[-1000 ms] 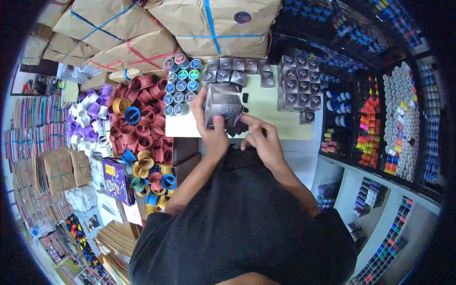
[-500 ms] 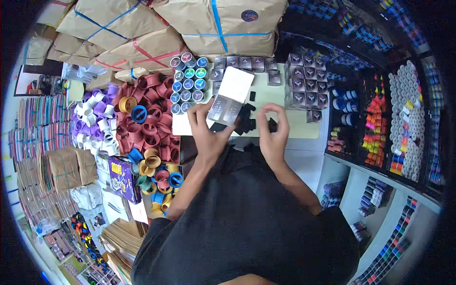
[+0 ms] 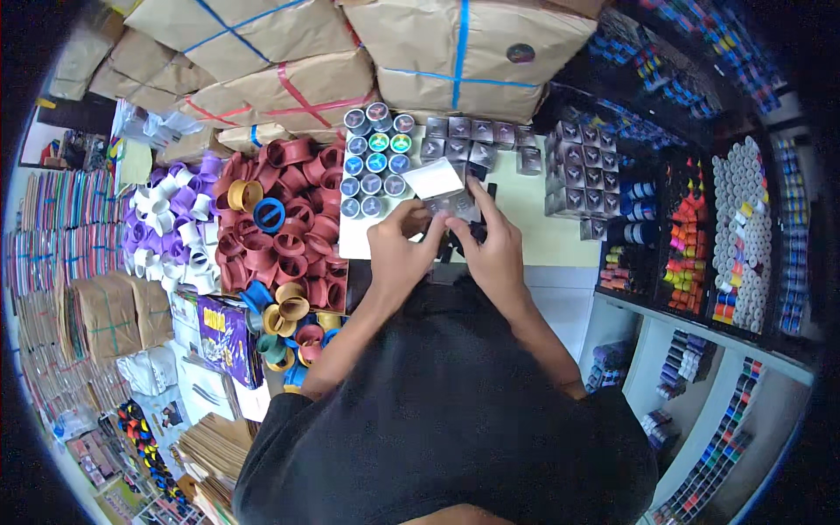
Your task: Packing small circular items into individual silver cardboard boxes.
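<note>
From my end I see the small grey box (image 3: 458, 207) held above the near part of the pale table (image 3: 549, 249), just in front of the body, its white flap (image 3: 435, 179) tipped up on the far side. My left hand (image 3: 404, 238) is half curled, thumb and forefinger drawn close together at the box's near left edge; my right hand (image 3: 492, 238) is partly open, its forefinger laid along the right side and its thumb at the near edge, so I read both as pinching the box between them. Any fingertips tucked behind it I can't make out. I'd judge it to be thin card: very light, stiff along the folded edges, soft across the flat faces and easy to dent or crease. The dark faces catch some shine, so they may be a little slick under dry fingers. I'd take it by the side folds, near the corners, with a light pinch, and keep pressure off the flap, which looks like the weakest part. Small black pieces (image 3: 492, 190) lie close by on the table.
</note>
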The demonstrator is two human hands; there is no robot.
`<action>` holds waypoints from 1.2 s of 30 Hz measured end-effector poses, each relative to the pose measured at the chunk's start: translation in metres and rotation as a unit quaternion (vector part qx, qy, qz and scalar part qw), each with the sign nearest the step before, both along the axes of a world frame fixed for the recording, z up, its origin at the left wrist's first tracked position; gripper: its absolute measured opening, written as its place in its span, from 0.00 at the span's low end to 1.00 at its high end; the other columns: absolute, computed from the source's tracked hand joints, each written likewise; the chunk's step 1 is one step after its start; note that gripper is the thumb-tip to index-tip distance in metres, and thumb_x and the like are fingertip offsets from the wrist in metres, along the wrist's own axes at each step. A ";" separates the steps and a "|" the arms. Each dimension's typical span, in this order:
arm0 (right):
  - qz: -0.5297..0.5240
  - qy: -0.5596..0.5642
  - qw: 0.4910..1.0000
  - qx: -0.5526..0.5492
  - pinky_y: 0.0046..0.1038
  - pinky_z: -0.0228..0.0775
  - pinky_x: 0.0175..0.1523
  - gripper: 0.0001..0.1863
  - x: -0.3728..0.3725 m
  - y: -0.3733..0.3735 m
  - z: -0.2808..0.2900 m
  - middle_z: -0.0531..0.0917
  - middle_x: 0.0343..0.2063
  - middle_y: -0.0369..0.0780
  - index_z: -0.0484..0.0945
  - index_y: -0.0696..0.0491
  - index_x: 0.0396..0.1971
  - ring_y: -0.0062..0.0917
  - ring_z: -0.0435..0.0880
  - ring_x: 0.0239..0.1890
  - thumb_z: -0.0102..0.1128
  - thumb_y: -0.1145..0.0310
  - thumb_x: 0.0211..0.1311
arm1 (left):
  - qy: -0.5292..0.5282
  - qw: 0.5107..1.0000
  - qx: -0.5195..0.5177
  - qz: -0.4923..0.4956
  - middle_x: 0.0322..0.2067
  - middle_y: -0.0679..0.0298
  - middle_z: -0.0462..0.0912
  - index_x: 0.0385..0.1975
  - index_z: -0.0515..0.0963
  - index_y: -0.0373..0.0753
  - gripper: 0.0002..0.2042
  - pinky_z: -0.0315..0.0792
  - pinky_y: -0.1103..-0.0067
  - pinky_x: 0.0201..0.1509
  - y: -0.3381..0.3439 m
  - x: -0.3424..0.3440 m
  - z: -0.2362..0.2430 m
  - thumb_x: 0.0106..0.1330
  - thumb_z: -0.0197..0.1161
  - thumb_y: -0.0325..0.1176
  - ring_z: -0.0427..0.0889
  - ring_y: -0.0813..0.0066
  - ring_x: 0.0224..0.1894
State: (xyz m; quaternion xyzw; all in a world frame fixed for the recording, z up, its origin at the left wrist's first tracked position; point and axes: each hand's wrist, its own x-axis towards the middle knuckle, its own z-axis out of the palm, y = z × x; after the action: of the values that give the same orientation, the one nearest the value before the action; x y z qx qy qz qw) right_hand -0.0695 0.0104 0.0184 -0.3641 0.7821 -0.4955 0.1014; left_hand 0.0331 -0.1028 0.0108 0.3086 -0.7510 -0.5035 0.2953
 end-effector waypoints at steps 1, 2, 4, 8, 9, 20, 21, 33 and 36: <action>0.005 0.003 1.000 0.001 0.39 0.74 0.59 0.34 0.005 -0.006 -0.001 0.78 0.58 0.54 0.69 0.59 0.64 0.46 0.80 0.58 0.69 0.59 0.63 | -0.018 1.000 0.012 0.005 0.34 0.51 0.89 0.43 0.81 0.25 0.19 0.82 0.76 0.40 -0.008 0.003 0.003 0.59 0.75 0.34 0.90 0.67 0.35; 0.006 0.018 1.000 0.001 0.38 0.73 0.60 0.34 0.010 -0.013 -0.002 0.77 0.60 0.55 0.69 0.59 0.65 0.46 0.79 0.60 0.69 0.60 0.62 | -0.026 0.999 0.008 0.016 0.31 0.50 0.89 0.40 0.82 0.25 0.18 0.83 0.77 0.39 -0.015 0.004 0.011 0.59 0.75 0.35 0.90 0.69 0.33; 0.010 0.031 0.999 0.011 0.37 0.71 0.64 0.35 0.020 -0.024 0.000 0.73 0.63 0.56 0.67 0.60 0.66 0.46 0.74 0.65 0.70 0.63 0.62 | -0.043 0.999 0.007 0.013 0.30 0.50 0.89 0.39 0.82 0.25 0.18 0.82 0.77 0.39 -0.032 0.012 0.012 0.60 0.75 0.35 0.90 0.69 0.33; -0.012 0.012 1.000 0.026 0.38 0.73 0.61 0.39 0.040 -0.045 0.002 0.76 0.61 0.56 0.66 0.59 0.67 0.46 0.78 0.61 0.73 0.61 0.59 | -0.065 0.997 0.015 -0.035 0.27 0.50 0.88 0.37 0.82 0.24 0.15 0.82 0.78 0.38 -0.060 0.030 0.011 0.63 0.70 0.34 0.90 0.70 0.32; -0.023 0.001 0.999 0.034 0.38 0.74 0.60 0.40 0.044 -0.048 0.004 0.77 0.60 0.55 0.66 0.59 0.67 0.46 0.80 0.59 0.74 0.60 0.58 | -0.068 0.996 0.019 -0.056 0.27 0.51 0.88 0.37 0.82 0.24 0.14 0.82 0.78 0.38 -0.067 0.035 0.012 0.65 0.68 0.33 0.90 0.70 0.32; -0.110 0.065 0.990 0.059 0.41 0.78 0.43 0.27 0.071 -0.083 -0.014 0.86 0.37 0.54 0.74 0.56 0.59 0.49 0.87 0.40 0.67 0.60 0.64 | -0.061 0.989 -0.037 -0.128 0.18 0.50 0.79 0.26 0.77 0.28 0.12 0.70 0.71 0.24 -0.110 0.065 -0.005 0.68 0.64 0.31 0.80 0.66 0.17; -0.120 0.063 0.987 0.083 0.41 0.78 0.43 0.27 0.071 -0.085 -0.018 0.86 0.37 0.55 0.73 0.56 0.60 0.48 0.87 0.40 0.66 0.60 0.65 | -0.060 0.989 -0.036 -0.130 0.18 0.50 0.79 0.26 0.77 0.28 0.12 0.70 0.71 0.24 -0.111 0.067 -0.006 0.68 0.64 0.31 0.80 0.66 0.17; -0.125 -0.578 0.791 -0.153 0.26 0.69 0.31 0.19 0.055 -0.078 -0.033 0.77 0.31 0.30 0.73 0.48 0.57 0.18 0.70 0.23 0.60 0.56 0.73 | 0.038 0.970 0.063 -0.232 0.25 0.56 0.77 0.36 0.78 0.27 0.11 0.70 0.74 0.36 -0.139 0.087 -0.029 0.68 0.66 0.31 0.76 0.70 0.29; -0.077 -0.692 0.696 -0.177 0.28 0.69 0.31 0.17 0.049 -0.065 -0.057 0.73 0.34 0.28 0.73 0.44 0.57 0.17 0.67 0.22 0.56 0.54 0.75 | 0.048 0.970 0.042 -0.235 0.25 0.57 0.77 0.36 0.78 0.28 0.09 0.70 0.74 0.36 -0.139 0.088 -0.030 0.66 0.68 0.29 0.76 0.67 0.29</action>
State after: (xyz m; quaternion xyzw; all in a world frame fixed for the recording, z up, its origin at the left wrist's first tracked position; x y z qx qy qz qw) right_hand -0.0201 -0.0545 -0.0389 0.1314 0.4145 -0.7429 0.5089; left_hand 0.1208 -0.2422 -0.0196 0.1113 -0.7654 -0.6044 0.1911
